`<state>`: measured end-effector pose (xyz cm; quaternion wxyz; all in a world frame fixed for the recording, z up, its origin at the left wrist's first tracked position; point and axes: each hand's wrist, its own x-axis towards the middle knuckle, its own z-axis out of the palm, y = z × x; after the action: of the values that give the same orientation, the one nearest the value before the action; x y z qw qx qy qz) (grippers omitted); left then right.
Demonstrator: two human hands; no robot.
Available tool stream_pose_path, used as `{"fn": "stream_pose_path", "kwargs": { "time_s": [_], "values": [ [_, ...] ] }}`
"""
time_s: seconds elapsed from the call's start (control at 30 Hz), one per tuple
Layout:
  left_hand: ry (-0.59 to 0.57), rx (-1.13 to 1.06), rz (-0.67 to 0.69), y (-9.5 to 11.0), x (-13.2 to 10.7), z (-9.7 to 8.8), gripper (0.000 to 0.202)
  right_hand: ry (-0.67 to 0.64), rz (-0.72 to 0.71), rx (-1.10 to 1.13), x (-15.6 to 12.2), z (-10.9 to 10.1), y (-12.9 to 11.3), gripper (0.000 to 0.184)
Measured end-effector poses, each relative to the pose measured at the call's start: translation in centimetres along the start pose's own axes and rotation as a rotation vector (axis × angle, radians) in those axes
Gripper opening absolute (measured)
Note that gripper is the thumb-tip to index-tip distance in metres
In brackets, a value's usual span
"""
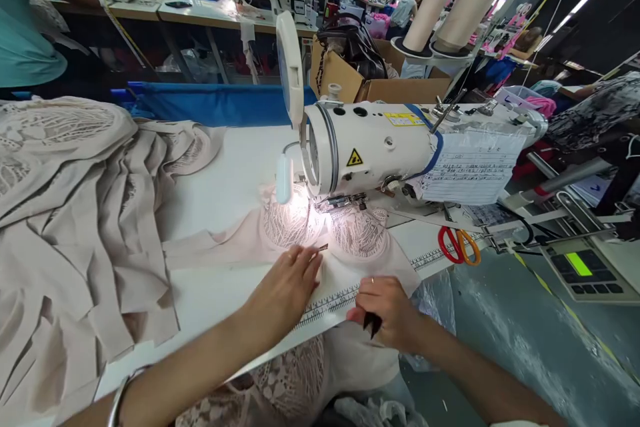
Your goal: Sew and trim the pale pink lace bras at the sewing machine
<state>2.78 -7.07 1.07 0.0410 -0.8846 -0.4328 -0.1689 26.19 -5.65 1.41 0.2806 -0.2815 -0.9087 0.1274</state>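
A pale pink lace bra lies on the white sewing table under the head of a sewing machine, lit by its lamp. My left hand is closed at the bra's lower middle edge, fingers together. A small reddish-brown tip shows at its fingertips; I cannot make out what it belongs to. My right hand is curled at the table's front edge, beside the bra's right wing. Black pointed snips stick out from its palm. Whether its fingers also pinch fabric is hidden.
Pale pink bras are heaped on the left. Scissors with red and orange handles lie on the right, near a control panel. A printed ruler runs along the table front. Another bra hangs below. A co-worker stands back left.
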Motion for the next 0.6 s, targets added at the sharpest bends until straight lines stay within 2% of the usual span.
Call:
{"fn": "stream_pose_path", "kwargs": {
  "time_s": [0.07, 0.13, 0.17, 0.23, 0.33, 0.47, 0.6],
  "values": [
    [-0.148, 0.194, 0.082, -2.2, 2.5, 0.8, 0.035, -0.032, 0.031, -0.024, 2.6, -0.8, 2.5, 0.035],
    [-0.285, 0.301, 0.172, -3.7, 3.9, 1.5, 0.035, -0.018, 0.178, -0.174, 5.4, -1.2, 5.5, 0.017],
    [-0.322, 0.320, 0.203, -4.2, 4.3, 1.8, 0.033, -0.044, 0.238, -0.290, 6.7, -1.3, 7.0, 0.014],
    [-0.334, 0.319, 0.227, -4.8, 4.5, 2.3, 0.029, -0.166, 0.308, -0.499, 8.9, -1.1, 9.6, 0.015],
    [-0.317, 0.339, 0.212, -4.8, 4.0, 2.9, 0.025, -0.281, 0.287, -0.591, 10.3, -0.7, 12.0, 0.017],
    [-0.257, 0.348, 0.160, -4.4, 3.1, 3.7, 0.040, -0.321, 0.222, -0.567, 9.8, -0.7, 12.8, 0.017],
    [-0.248, 0.343, 0.143, -4.2, 3.0, 3.8, 0.056, -0.366, 0.172, -0.535, 9.3, -1.0, 12.5, 0.019]
  ]
}}
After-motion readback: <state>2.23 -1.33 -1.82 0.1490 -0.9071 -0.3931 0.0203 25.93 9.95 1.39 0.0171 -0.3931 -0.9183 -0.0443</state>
